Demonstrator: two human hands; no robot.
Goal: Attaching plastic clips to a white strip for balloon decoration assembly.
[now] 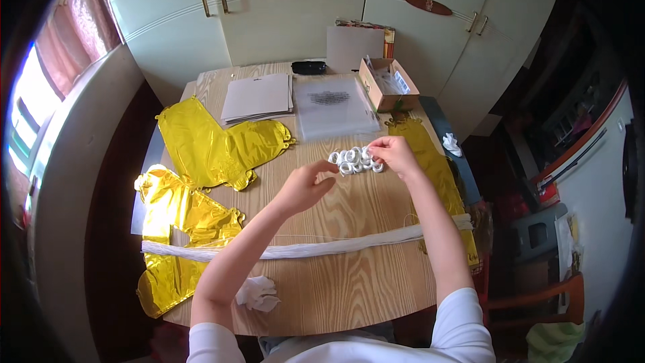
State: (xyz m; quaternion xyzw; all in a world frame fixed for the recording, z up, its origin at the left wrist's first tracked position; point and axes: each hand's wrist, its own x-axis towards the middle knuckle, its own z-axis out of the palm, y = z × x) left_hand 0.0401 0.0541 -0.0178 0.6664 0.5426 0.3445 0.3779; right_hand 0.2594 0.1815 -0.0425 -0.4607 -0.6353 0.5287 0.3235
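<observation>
Several small white ring-shaped coils [350,156] lie in a close cluster of rows on the wooden table, in front of me. My right hand [395,154] reaches the right end of the cluster, its thumb and forefinger pinched on one coil there. At the left end is my left hand [306,187], its fingers curved and its thumb apart from them, with nothing visible between. Its fingertips are close to the nearest coils; whether they touch, I cannot tell. Closer to me, a long bundle of white string [322,249] stretches across the table, passing beneath both forearms.
Flat gold foil balloons [195,141] cover the table's left side, and more gold foil [420,144] lies at the right. Behind are grey cards [256,97], clear plastic bags [336,121], a black case [308,68] and an open box [398,101]. Crumpled white tissue [257,294] sits near the front edge.
</observation>
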